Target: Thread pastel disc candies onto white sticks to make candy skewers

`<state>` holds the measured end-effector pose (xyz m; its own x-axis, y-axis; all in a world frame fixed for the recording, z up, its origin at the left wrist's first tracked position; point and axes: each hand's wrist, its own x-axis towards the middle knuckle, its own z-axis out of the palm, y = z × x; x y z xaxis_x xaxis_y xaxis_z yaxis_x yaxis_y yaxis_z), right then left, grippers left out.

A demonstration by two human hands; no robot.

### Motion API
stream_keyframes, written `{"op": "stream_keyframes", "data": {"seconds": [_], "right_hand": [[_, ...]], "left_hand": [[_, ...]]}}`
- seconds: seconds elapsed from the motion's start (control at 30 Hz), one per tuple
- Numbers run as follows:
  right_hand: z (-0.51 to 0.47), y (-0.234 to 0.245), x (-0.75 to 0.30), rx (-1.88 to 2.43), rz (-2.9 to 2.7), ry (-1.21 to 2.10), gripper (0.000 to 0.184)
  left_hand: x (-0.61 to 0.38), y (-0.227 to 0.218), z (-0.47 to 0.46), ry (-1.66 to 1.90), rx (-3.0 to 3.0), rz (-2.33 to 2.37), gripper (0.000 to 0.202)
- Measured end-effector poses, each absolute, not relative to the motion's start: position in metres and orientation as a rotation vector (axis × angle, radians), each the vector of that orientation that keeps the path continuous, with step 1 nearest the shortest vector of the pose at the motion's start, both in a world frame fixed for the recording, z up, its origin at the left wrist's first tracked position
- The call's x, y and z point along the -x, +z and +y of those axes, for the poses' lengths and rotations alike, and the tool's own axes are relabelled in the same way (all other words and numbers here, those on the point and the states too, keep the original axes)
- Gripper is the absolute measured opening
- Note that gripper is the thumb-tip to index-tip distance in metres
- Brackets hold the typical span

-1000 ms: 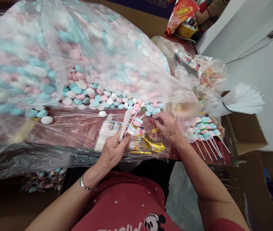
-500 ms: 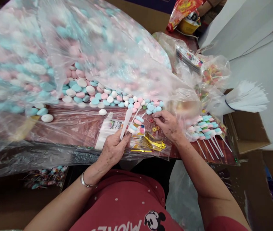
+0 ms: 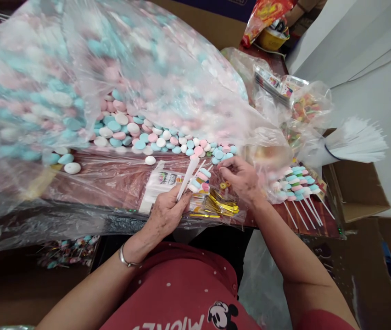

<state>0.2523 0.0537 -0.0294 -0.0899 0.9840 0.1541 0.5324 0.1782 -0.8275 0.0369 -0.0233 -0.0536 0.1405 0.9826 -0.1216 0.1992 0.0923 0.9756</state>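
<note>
The left hand (image 3: pixel 166 211) is closed around a white stick (image 3: pixel 187 176) which already carries a few candy discs (image 3: pixel 198 181) near its upper part; the thumb and fingers pinch the lower end of it. The stick lies with its long axis going up and a little to the right, away from the body, so its free tip points toward the loose heap of pink, blue and white candies (image 3: pixel 168 137) spilling out of the big clear plastic bag (image 3: pixel 78 82). The right hand (image 3: pixel 242 178) is just to the right of the stick's tip, fingers curled and pinched together as if around something small, but I cannot tell what is between them; it is clearly the nearer hand to the candies at the edge of the heap. Below it lie gold twist ties (image 3: pixel 221 207) and, further right, finished candy sticks (image 3: pixel 297 188) side by side. A bundle of white sticks (image 3: pixel 354 140) rests over a cardboard box (image 3: pixel 357 192). Compared with one second ago, the right hand has moved a little up, toward the heap, while the left hand keeps the same grip on the stick.
</note>
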Motion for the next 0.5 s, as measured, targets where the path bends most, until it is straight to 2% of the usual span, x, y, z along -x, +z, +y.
{"op": "stream_keyframes", "data": {"seconds": [0.1, 0.17, 0.5], "right_hand": [[0.053, -0.022, -0.245, 1.337, -1.314, 1.207, 0.016], [0.053, -0.019, -0.242, 1.267, -1.159, 1.371, 0.023], [0.047, -0.017, -0.234, 1.195, -1.065, 1.47, 0.021]], "left_hand": [[-0.037, -0.055, -0.023, 0.918, -1.374, 1.257, 0.03], [-0.038, -0.054, -0.022, 0.916, -1.393, 1.255, 0.031], [-0.039, -0.049, -0.019, 0.899, -1.407, 1.271, 0.033]]}}
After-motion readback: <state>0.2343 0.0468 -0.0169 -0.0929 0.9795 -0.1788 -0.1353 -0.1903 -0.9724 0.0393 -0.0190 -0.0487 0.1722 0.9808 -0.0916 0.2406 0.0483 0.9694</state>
